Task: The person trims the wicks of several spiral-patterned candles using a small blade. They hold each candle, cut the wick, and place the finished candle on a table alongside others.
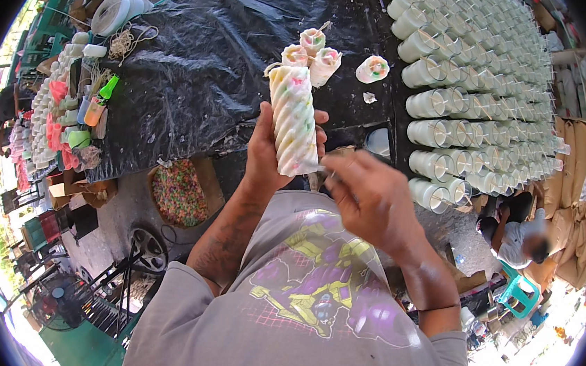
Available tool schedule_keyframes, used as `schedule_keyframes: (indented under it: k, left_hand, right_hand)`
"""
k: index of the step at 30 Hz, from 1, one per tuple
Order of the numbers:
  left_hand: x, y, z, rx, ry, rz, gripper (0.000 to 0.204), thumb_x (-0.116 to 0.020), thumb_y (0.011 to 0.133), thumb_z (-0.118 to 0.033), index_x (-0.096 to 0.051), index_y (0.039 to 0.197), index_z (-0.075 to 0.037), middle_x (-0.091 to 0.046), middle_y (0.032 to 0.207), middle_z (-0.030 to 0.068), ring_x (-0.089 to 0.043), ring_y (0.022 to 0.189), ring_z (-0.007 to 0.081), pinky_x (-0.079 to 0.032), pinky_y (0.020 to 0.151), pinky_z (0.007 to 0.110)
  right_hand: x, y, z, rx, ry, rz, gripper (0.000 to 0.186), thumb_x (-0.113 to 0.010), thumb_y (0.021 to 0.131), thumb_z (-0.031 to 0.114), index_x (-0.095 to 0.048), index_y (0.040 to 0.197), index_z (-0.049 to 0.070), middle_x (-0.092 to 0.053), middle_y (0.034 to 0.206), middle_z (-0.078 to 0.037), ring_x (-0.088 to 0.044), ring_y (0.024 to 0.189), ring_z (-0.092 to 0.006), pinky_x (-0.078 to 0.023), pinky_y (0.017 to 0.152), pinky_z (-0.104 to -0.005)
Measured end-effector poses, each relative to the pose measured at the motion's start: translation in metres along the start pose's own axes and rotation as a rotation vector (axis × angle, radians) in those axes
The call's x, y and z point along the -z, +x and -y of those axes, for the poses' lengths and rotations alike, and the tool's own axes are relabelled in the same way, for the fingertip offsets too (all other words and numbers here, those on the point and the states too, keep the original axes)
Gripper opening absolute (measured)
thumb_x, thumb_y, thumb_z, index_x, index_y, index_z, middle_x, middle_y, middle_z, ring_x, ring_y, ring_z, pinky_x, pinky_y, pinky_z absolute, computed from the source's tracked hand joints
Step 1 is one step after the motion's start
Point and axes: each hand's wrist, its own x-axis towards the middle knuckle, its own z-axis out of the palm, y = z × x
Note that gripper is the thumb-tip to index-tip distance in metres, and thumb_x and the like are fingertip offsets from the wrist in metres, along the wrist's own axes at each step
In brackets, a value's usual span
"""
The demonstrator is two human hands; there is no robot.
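My left hand (pixel 262 154) is wrapped round a twisted white pillar candle (pixel 291 123) with pink, yellow and green specks. The candle is held tilted above the near edge of the table, with a wick sticking out at its far end. Beside the candle's near end is my right hand (pixel 375 198), its fingers bent and pinched together, slightly blurred. Whatever those fingertips hold is too small and smeared to name. Just beyond the held candle, three similar speckled candles (pixel 325 67) stand in a cluster. Another speckled candle (pixel 372 69) stands apart to their right, with a small whitish scrap (pixel 369 98) near it.
Black plastic sheeting (pixel 206 57) covers the table. Rows of glass jars (pixel 431 132) with pale filling and wicks crowd the right side. Bottles (pixel 95 111) and cord (pixel 122 44) lie left. Below stands a box of coloured bits (pixel 179 194). Another person (pixel 515 237) is at far right.
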Motion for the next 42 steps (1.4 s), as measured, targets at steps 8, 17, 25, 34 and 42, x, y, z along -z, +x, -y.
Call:
schedule_keyframes:
  k: [8, 17, 25, 34, 42]
  left_hand:
    - [0.008, -0.005, -0.003, 0.054, -0.093, 0.071, 0.075, -0.034, 0.114, -0.065, -0.049, 0.153, -0.004, -0.068, 0.134, 0.0194, -0.074, 0.103, 0.0278, -0.062, 0.087, 0.047]
    - [0.004, -0.002, 0.001, 0.068, -0.147, 0.09, 0.069, -0.029, 0.117, -0.059, -0.046, 0.157, -0.005, -0.067, 0.138, 0.0225, -0.074, 0.104, 0.0274, -0.063, 0.088, 0.046]
    - [0.0, 0.0, 0.003, -0.012, 0.072, -0.034, 0.064, -0.026, 0.119, -0.052, -0.047, 0.156, -0.004, -0.07, 0.134, 0.0208, -0.075, 0.1, 0.026, -0.064, 0.086, 0.041]
    - [-0.005, 0.004, 0.007, -0.033, 0.138, -0.06, 0.062, -0.026, 0.12, -0.05, -0.048, 0.155, -0.004, -0.071, 0.132, 0.021, -0.075, 0.098, 0.0246, -0.064, 0.085, 0.039]
    - [-0.003, 0.008, 0.007, -0.036, 0.155, -0.07, 0.061, -0.029, 0.119, -0.049, -0.048, 0.154, -0.003, -0.071, 0.131, 0.0211, -0.075, 0.098, 0.0243, -0.064, 0.084, 0.039]
  right_hand:
    - [0.012, 0.021, -0.017, -0.088, 0.057, -0.171, 0.023, -0.076, 0.092, 0.006, -0.068, 0.114, 0.003, -0.076, 0.099, -0.017, -0.075, 0.084, -0.0389, -0.059, 0.071, -0.0442]
    - [-0.005, 0.029, -0.02, 0.004, -0.041, -0.151, 0.011, -0.073, 0.095, 0.01, -0.07, 0.106, 0.008, -0.069, 0.087, -0.013, -0.072, 0.078, -0.0363, -0.056, 0.065, -0.0473]
    - [0.007, 0.009, -0.002, 0.062, -0.133, -0.058, 0.008, -0.074, 0.092, 0.01, -0.069, 0.098, 0.009, -0.065, 0.08, -0.009, -0.071, 0.071, -0.0309, -0.055, 0.06, -0.0452]
    - [0.006, 0.01, -0.01, 0.068, -0.194, -0.028, 0.009, -0.074, 0.09, 0.008, -0.07, 0.099, 0.008, -0.066, 0.08, -0.007, -0.071, 0.072, -0.0289, -0.056, 0.06, -0.043]
    - [0.009, 0.009, -0.01, 0.131, -0.222, 0.009, 0.01, -0.073, 0.087, 0.007, -0.069, 0.095, 0.009, -0.066, 0.081, -0.007, -0.071, 0.072, -0.0284, -0.055, 0.061, -0.0424]
